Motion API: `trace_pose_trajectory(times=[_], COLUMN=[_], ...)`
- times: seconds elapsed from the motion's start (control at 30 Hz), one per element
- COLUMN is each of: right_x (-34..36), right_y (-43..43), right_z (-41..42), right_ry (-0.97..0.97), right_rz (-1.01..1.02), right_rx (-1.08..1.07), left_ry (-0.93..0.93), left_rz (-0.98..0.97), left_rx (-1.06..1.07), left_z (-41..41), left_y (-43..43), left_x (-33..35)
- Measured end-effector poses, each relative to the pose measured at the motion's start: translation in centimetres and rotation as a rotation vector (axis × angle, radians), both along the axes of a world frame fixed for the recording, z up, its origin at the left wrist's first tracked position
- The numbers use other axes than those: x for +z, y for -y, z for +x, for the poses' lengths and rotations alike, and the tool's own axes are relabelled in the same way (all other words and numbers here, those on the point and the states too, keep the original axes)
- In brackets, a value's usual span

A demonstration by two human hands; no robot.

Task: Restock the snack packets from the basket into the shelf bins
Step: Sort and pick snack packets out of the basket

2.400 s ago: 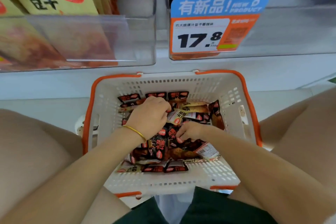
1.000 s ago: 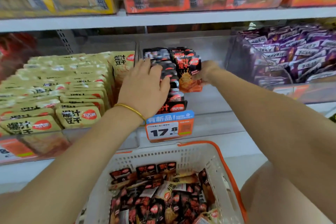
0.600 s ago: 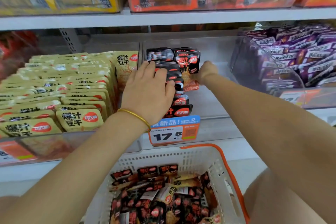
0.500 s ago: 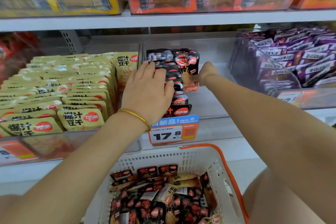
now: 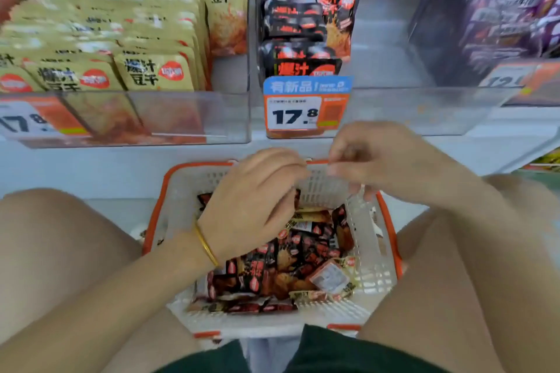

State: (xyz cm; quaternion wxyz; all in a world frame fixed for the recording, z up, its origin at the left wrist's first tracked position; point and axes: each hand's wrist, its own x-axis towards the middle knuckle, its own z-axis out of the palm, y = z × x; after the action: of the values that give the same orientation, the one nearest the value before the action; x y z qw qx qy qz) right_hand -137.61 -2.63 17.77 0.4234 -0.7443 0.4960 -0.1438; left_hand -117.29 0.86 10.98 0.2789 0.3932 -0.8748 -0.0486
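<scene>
I am holding my left hand (image 5: 254,206) over the far half of the white perforated plastic basket with the orange rim (image 5: 368,239), its fingers hanging loosely curled with nothing showing in them. A thin gold bangle (image 5: 206,244) is sitting on that wrist. My right hand (image 5: 391,160) is hovering just beside it, above the basket's far right corner, fingers bent toward the thumb. It is too blurred for me to tell whether it is gripping anything.

The basket is resting between my bare knees, and the small black-and-red foil snack packets (image 5: 272,269) are lying in a loose heap inside it. Beyond it, the clear plastic middle shelf bin (image 5: 409,112) is holding a row of matching black-and-red packets (image 5: 303,27) standing along its left side, behind a blue-and-orange price tag reading 17.8 (image 5: 306,109). Pale yellow snack packets (image 5: 145,70) are filling the bin to the left, and purple packets (image 5: 509,9) are filling the bin to the far right.
</scene>
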Motion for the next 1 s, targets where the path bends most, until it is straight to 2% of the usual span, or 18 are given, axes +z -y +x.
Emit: trace_pose_trajectory(times=[0.1,0.2,0.3,0.37,0.53,0.67,0.83,0.93,1.0], right_x=[-7.5,-16.0,-23.4,-27.2,-32.3,-32.4,-26.6,-20.5,-17.1], right_y=[1.1,2.6,1.3,-0.4,-3.6,-3.1,1.4,3.3,3.6], right_z=[2.4,4.9,6.7,7.8,10.7,11.4,8.2,6.1,4.8], right_ry=[-0.302,-0.403,-0.388,-0.292,-0.103,-0.079,-0.078,-0.014,0.081], right_rz=[0.246,0.381,0.566,0.748,1.024,0.913,0.704,0.663,0.635], right_rx=[0.166,0.223,0.176,0.068,-0.134,-0.125,0.137,0.2,0.192], left_ry=[0.234,0.362,0.418,0.429,0.448,0.467,0.555,0.396,0.28], left_rz=[0.264,0.514,0.613,0.631,0.661,0.688,0.765,0.966,1.029], left_rx=[0.081,0.158,0.217,0.23,0.271,0.269,0.279,0.268,0.26], left_z=[1.6,2.8,3.5,3.7,4.2,4.2,3.9,3.2,2.5], left_y=[-0.3,1.1,2.5,2.9,3.0,3.1,3.4,3.2,2.9], left_x=[-5.5,-8.6,-10.2,-10.9,-12.1,-12.1,-12.3,-11.4,-10.6])
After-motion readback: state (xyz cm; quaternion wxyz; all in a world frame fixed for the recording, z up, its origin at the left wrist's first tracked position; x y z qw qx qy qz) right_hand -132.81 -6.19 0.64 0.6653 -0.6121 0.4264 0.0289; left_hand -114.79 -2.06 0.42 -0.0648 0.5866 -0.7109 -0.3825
